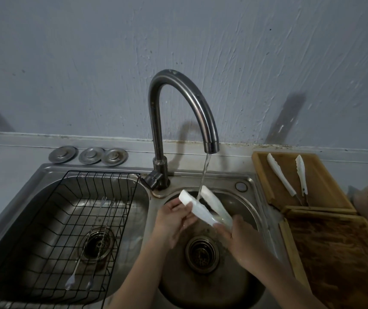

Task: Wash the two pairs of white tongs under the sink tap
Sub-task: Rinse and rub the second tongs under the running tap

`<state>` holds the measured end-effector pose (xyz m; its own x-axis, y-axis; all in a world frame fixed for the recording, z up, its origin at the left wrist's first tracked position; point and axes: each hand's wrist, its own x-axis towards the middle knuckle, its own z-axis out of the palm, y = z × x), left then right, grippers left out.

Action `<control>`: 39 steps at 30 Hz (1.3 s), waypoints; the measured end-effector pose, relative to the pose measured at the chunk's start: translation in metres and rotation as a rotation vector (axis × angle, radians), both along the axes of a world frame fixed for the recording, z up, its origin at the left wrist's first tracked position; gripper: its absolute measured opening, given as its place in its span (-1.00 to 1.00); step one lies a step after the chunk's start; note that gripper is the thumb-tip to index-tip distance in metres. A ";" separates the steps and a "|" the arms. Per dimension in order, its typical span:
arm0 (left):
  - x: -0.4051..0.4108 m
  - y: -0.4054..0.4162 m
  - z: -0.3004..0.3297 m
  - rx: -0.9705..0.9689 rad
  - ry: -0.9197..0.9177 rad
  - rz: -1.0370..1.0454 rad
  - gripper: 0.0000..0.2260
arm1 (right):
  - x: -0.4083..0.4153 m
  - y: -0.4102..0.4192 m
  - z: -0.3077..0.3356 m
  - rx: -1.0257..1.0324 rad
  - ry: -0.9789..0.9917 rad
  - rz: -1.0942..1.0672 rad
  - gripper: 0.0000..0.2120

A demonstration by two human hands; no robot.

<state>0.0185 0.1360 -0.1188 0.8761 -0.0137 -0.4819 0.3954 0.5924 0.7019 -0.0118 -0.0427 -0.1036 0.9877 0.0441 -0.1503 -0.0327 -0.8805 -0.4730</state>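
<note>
A black wire rack (pixel 51 230) sits in the left basin, 2 thin metal forks (pixel 89 248) lying on it. Under the curved steel tap (pixel 178 108), over the right basin (pixel 256 219), the left hand (pixel 174 221) pinches 1 arm of the tongs (pixel 205 208) while the right hand (pixel 241 237) grips their hinge end. Water strikes between the splayed, smooth plastic arms: 1st pair mid-rinse. Next, likely the ridged 2nd tongs (pixel 290 177) on the wooden board (pixel 325 188) at the counter's right edge.
</note>
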 end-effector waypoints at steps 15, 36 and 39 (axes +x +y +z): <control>0.010 -0.013 0.004 0.060 -0.044 0.263 -0.85 | -0.013 0.004 0.004 -0.114 -0.155 0.045 -0.18; 0.013 -0.011 -0.011 1.194 0.023 -0.328 -0.59 | -0.017 -0.010 0.012 -0.174 -0.062 0.103 -0.63; 0.012 -0.019 -0.001 1.008 0.078 -0.275 -0.75 | -0.017 -0.013 0.011 -0.112 -0.026 0.068 -0.63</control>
